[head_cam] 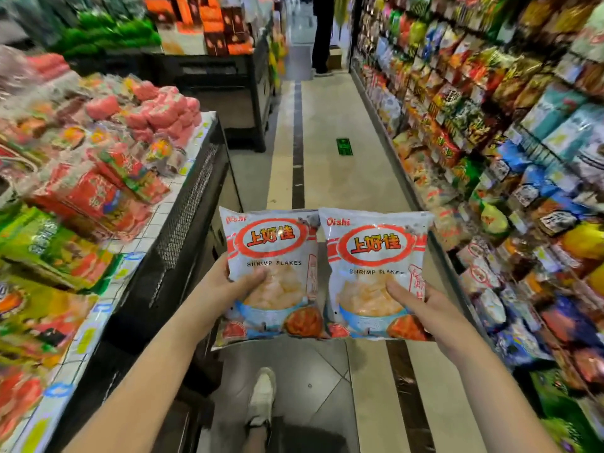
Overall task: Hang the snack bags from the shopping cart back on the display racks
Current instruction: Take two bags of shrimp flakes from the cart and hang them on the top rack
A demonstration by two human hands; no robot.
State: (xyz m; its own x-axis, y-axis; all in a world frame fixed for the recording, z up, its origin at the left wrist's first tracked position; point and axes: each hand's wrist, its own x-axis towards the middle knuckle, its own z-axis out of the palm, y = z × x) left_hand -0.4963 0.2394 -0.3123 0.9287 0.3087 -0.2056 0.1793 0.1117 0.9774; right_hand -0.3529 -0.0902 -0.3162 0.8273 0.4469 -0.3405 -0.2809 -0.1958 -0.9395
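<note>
Toward six o'clock, the left snack bag (271, 250) is pinched by the left hand (228, 286) and the right snack bag (376, 253) by the right hand (421, 308), seemingly bound for the display racks (490, 125) at three o'clock, where a free spot must next be found.

The left forearm (157, 364) and right forearm (490, 387) are bare; one foot wears a white sneaker (261, 397).

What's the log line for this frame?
left hand: grips left shrimp-flakes bag | right hand: grips right shrimp-flakes bag | hung: neither
</note>
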